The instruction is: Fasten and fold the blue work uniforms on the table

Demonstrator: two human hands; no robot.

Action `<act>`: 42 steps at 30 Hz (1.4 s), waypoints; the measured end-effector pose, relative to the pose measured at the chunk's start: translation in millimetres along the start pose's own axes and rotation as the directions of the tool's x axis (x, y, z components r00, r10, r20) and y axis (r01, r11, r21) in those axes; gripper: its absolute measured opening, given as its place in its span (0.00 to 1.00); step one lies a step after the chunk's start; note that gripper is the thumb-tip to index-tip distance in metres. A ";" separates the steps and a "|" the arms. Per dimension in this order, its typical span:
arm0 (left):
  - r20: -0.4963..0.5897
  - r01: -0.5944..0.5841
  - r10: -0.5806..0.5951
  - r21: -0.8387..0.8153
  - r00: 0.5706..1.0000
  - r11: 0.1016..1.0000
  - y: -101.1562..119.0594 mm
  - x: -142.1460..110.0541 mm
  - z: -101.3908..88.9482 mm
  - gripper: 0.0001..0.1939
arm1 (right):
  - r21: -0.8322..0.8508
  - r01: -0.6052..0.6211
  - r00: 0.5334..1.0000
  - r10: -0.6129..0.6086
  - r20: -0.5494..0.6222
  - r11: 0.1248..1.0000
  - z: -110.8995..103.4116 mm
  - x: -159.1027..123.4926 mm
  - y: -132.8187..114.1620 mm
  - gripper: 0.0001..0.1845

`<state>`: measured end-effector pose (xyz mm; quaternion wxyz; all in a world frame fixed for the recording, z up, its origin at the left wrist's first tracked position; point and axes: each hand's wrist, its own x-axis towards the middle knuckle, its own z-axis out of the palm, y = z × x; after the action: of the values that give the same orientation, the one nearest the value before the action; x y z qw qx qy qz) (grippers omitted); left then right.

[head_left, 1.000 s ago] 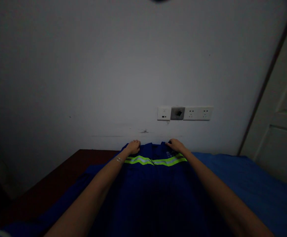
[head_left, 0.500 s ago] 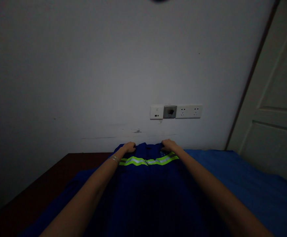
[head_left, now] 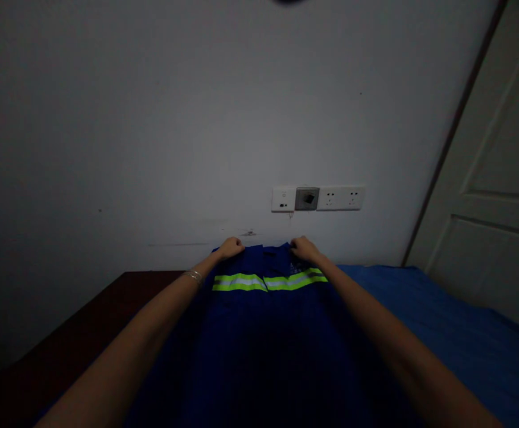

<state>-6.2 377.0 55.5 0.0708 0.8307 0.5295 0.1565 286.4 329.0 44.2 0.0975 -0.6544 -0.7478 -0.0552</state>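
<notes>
A dark blue work jacket (head_left: 259, 321) with a yellow-green and silver reflective band across its chest spreads out in front of me. My left hand (head_left: 232, 246) is closed on its upper edge at the left, with a bracelet on that wrist. At the right, my right hand (head_left: 304, 248) pinches the same upper edge, beside some pale lettering on the chest. Both arms reach straight forward over the jacket. The lower part of the jacket is lost in deep shadow.
A white wall (head_left: 174, 131) rises right behind the jacket, with a row of sockets (head_left: 339, 198) and a grey switch plate (head_left: 307, 199). Dark red surface (head_left: 107, 309) lies at left, blue cloth (head_left: 442, 333) at right. A pale panelled door (head_left: 500, 202) stands far right.
Both hands have risen a little, lifting the jacket's upper edge with them. The reflective band has come up and looks flatter. On the left, the jacket covers less of the dark red surface.
</notes>
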 end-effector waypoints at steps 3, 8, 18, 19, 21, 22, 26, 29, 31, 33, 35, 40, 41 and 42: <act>0.010 0.001 -0.001 -0.041 1.000 0.999 2.7 -0.7 -18.4 0.13 | 0.055 0.036 0.997 -0.032 -0.067 0.998 -19.6 0.6 2.3 0.14; 0.107 0.033 -0.018 -0.135 0.994 0.990 6.6 -3.4 -42.7 0.10 | 0.068 0.077 0.988 -0.068 -0.136 0.995 -48.8 -4.9 5.6 0.15; 0.457 0.173 0.065 -0.460 0.887 0.871 7.7 -8.7 -85.4 0.17 | -0.034 0.178 0.971 -0.181 -0.158 0.983 -90.7 -3.5 1.7 0.16; 0.468 0.189 0.076 -0.494 0.881 0.849 8.3 -11.2 -89.3 0.18 | -0.034 0.191 0.969 -0.194 -0.151 0.981 -92.4 -2.3 2.1 0.15; 0.475 0.213 0.082 -0.534 0.876 0.818 10.4 -15.5 -95.1 0.20 | -0.028 0.214 0.967 -0.216 -0.137 0.976 -94.5 0.0 2.9 0.15; 0.470 0.217 0.084 -0.549 0.879 0.808 11.9 -17.1 -96.7 0.21 | -0.021 0.221 0.966 -0.222 -0.133 0.975 -95.1 1.0 3.0 0.16; 0.383 0.177 0.083 -0.595 0.920 0.784 18.5 -17.6 -96.6 0.21 | 0.019 0.221 0.965 -0.216 -0.148 0.975 -96.9 4.1 1.3 0.16; 0.266 0.082 0.098 -0.592 0.959 0.802 21.3 -12.1 -93.4 0.20 | 0.027 0.215 0.961 -0.206 -0.186 0.976 -98.1 4.3 -2.1 0.14; 0.160 -0.003 0.108 -0.548 0.981 0.837 21.3 -6.7 -90.5 0.20 | 0.018 0.181 0.961 -0.173 -0.214 0.983 -98.1 2.7 -5.2 0.15; 0.027 -0.099 0.126 -0.466 0.992 0.879 19.9 -1.2 -87.1 0.21 | -0.004 0.118 0.965 -0.115 -0.237 0.993 -97.4 -0.1 -9.0 0.17; -0.110 -0.190 0.160 -0.374 0.981 0.908 18.0 2.8 -83.6 0.22 | -0.030 0.047 0.966 -0.053 -0.252 0.998 -96.1 -3.1 -13.2 0.17; -0.272 -0.191 0.124 -0.236 0.954 0.953 15.9 5.4 -78.9 0.22 | -0.075 -0.047 0.963 0.025 -0.269 0.996 -93.8 -7.7 -21.5 0.19; -0.287 -0.154 0.085 -0.228 0.954 0.961 16.2 5.5 -78.8 0.22 | -0.084 -0.056 0.962 0.031 -0.269 0.995 -93.7 -7.9 -22.3 0.20; -0.298 -0.116 0.046 -0.222 0.954 0.968 16.9 5.8 -78.9 0.22 | -0.097 -0.060 0.962 0.032 -0.271 0.993 -93.6 -8.0 -22.7 0.20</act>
<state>-15.9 371.2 135.5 0.0844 0.8055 0.4770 0.3414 271.8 298.5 134.7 0.1651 -0.6623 -0.7083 -0.1800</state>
